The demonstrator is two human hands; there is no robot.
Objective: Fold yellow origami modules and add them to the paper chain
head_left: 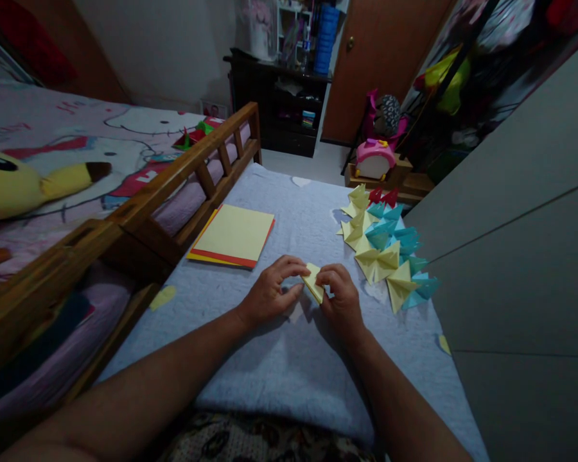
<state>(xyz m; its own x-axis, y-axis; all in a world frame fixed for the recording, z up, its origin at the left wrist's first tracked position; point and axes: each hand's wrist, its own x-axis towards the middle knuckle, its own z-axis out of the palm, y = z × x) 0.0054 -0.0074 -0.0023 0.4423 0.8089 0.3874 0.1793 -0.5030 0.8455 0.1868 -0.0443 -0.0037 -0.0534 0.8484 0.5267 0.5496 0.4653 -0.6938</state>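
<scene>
A small folded piece of pale yellow paper (313, 282) is held between my two hands, just above the blue bed sheet. My left hand (277, 289) pinches its upper left corner with the fingertips, the thumb bent beneath. On the other side, my right hand (341, 298) grips the paper's right edge with curled fingers. Beyond my left hand lies a stack of square paper sheets (234, 234), pale yellow on top with red and orange showing below. To the right stand several folded yellow paper pieces (378, 260), beside blue ones (390, 228) and red ones (383, 197).
A wooden bed rail (183, 173) runs along the left, with a yellow plush toy (14, 186) on the bed behind it. At right rises a pale cabinet (525, 256). A pink toy case (376, 159) and a dark shelf (279, 96) stand beyond the far edge.
</scene>
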